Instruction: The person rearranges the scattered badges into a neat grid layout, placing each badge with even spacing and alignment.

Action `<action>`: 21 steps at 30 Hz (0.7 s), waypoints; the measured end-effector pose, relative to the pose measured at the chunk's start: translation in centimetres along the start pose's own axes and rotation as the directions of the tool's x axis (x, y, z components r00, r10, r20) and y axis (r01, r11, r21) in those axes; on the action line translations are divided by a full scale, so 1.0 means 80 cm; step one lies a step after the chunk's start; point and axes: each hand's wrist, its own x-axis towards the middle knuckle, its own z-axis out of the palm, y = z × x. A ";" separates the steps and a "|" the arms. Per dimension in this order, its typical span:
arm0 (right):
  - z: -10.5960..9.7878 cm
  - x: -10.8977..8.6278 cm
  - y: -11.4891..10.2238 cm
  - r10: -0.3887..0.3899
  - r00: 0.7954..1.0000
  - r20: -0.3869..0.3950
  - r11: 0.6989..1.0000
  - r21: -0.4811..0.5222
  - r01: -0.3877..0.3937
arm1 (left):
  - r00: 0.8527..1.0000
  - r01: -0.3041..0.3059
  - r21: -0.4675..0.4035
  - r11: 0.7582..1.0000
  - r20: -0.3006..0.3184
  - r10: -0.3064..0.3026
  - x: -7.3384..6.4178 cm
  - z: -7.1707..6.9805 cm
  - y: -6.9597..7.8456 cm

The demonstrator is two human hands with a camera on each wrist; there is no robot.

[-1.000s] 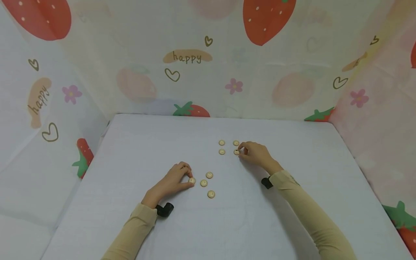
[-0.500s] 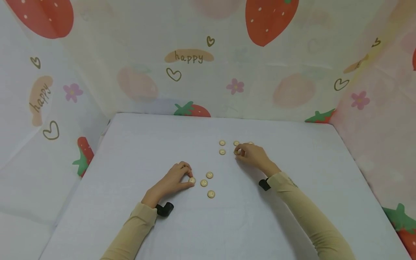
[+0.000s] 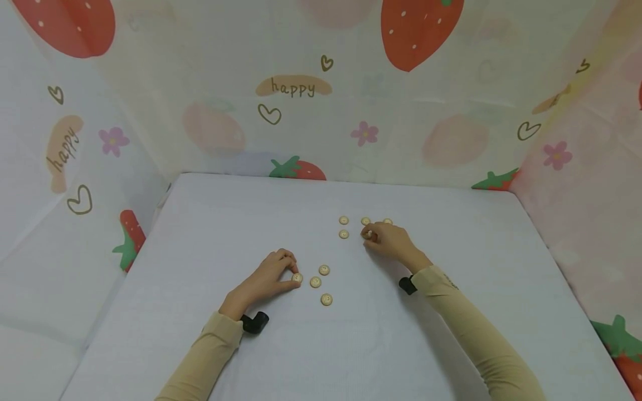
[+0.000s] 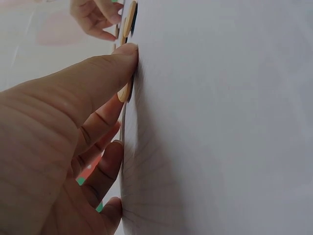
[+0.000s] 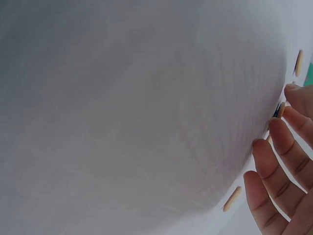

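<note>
Uncovering far-right button (image 3: 388, 221), right hand (image 3: 393, 241) shifted left

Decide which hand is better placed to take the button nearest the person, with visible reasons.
Probably the left hand: it is closer to that button, though it pinches another button. The right hand is farther off, by the far buttons.

Tan discs (image 3: 326, 299), white tabletop (image 3: 401, 345), strawberry-print walls (image 3: 311, 131).
</note>
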 end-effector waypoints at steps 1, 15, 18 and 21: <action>0.000 0.000 0.000 0.001 1.000 0.000 1.000 0.000 -0.001 | 1.000 0.002 -0.002 1.000 0.002 -0.002 0.000 0.000 0.000; 0.001 -0.001 0.003 0.007 1.000 -0.018 1.000 0.018 -0.007 | 1.000 0.006 0.011 1.000 -0.001 -0.006 0.002 0.003 -0.003; 0.001 -0.002 0.004 0.008 1.000 -0.016 1.000 0.018 -0.007 | 1.000 0.008 0.013 1.000 -0.002 -0.008 0.002 0.004 -0.005; 0.001 -0.003 0.006 0.003 1.000 -0.016 1.000 0.021 -0.002 | 1.000 0.010 0.013 1.000 0.001 -0.010 0.003 0.005 -0.006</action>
